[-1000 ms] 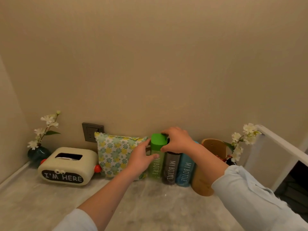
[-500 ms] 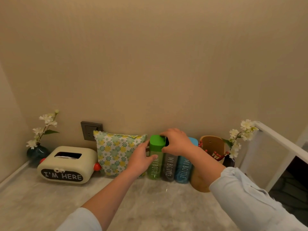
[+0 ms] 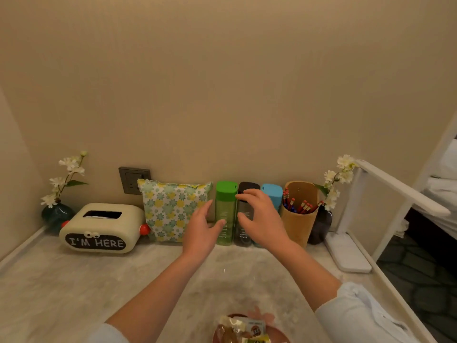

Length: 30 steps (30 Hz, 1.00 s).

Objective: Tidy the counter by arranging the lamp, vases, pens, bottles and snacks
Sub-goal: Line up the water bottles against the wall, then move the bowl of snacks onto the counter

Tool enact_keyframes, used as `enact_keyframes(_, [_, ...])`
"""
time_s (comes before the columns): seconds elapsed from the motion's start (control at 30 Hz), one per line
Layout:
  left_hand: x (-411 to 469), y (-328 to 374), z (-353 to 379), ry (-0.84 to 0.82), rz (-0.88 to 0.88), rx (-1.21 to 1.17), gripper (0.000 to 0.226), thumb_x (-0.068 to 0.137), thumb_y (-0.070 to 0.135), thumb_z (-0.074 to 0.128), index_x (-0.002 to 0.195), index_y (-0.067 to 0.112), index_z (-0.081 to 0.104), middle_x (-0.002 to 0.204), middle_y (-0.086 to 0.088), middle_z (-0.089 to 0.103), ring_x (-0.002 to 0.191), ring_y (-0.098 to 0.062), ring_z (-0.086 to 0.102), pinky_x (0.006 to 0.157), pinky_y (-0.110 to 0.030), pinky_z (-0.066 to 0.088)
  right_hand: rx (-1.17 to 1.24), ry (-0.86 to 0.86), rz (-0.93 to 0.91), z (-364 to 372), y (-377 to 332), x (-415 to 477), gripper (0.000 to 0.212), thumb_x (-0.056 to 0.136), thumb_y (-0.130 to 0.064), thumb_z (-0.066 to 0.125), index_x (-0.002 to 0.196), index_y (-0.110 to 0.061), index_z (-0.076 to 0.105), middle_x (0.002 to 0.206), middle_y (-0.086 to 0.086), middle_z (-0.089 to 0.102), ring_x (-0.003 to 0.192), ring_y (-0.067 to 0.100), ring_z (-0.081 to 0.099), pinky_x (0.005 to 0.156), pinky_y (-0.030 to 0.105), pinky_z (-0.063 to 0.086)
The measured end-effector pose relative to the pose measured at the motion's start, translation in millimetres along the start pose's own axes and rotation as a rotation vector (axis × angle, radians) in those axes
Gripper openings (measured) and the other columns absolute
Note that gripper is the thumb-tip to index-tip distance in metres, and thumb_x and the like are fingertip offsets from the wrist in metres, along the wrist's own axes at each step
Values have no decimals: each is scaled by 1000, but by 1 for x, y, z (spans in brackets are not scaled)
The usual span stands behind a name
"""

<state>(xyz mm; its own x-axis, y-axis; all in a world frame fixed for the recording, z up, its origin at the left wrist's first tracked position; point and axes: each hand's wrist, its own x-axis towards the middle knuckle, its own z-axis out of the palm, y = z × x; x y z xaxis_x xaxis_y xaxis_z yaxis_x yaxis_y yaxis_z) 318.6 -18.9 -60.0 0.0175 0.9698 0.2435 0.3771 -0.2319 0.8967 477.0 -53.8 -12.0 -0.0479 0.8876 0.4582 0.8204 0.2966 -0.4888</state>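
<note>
Fingers (image 3: 206,211) on the left hand (image 3: 201,231) are spread loose and mostly straight, gripping nothing. The thumb lies across the lower front of the green bottle (image 3: 225,206), can't tell if it actually touches. Right hand (image 3: 262,224), same deal: fingers fanned out, slightly curved, holding nothing, hovering in front of the black bottle (image 3: 248,186) and hiding most of its body.

All three bottles stand upright in a tight row against the back wall: green, black, then the blue bottle (image 3: 273,194). Just right of the blue one is a tan pen holder (image 3: 300,226) stuffed with red-topped pens (image 3: 305,206), and beside that a dark vase (image 3: 321,226) with white flowers. The white lamp (image 3: 395,191) sits at the far right edge of the desk (image 3: 74,293), with its arm sticking out to the right.

Left of the green bottle a floral pouch (image 3: 170,209) leans on the wall, partly covering a wall socket (image 3: 132,179). Next comes a cream tissue box (image 3: 99,229) reading "I'M HERE", then a teal vase (image 3: 55,215) with white flowers in the left corner.

A few wrapped snacks (image 3: 243,326) sit on a reddish plate (image 3: 278,333) at the near edge, well apart from the row.
</note>
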Motion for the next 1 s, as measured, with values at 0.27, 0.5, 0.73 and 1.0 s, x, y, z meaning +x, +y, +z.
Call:
enact_keyframes(0.27, [-83, -26, 17, -66, -148, -137, 49, 88, 20, 68, 133, 21, 51, 132, 3, 54, 116, -9, 53, 88, -21, 44, 29, -45, 214, 24, 18, -94, 37, 88, -23, 62, 124, -27, 61, 129, -10, 52, 124, 6, 44, 100, 16, 30])
enact_keyframes(0.5, [-141, -47, 11, -166, -237, -126, 43, 92, 22, 62, 133, 22, 52, 135, 4, 55, 122, -10, 50, 95, -22, 40, 89, -78, 426, 33, 19, -155, 37, 88, -20, 59, 123, -28, 60, 126, -9, 54, 121, 10, 49, 100, 20, 36])
enact_keyframes(0.73, [-178, -57, 3, -297, -311, -62, 49, 94, 20, 58, 140, 21, 43, 144, 1, 47, 130, -17, 46, 106, -30, 41, 127, -55, 743, 31, 1, -207, 55, 94, -27, 55, 145, -18, 39, 147, 5, 42, 136, 21, 39, 110, 34, 32])
enact_keyframes(1.0, [-209, -63, -4, -284, -342, -28, 53, 92, 17, 58, 141, 24, 40, 137, 3, 52, 119, -14, 54, 101, -40, 48, 2, -57, 931, 38, -21, -253, 57, 97, -38, 42, 148, -12, 34, 147, 12, 40, 136, 31, 32, 108, 40, 32])
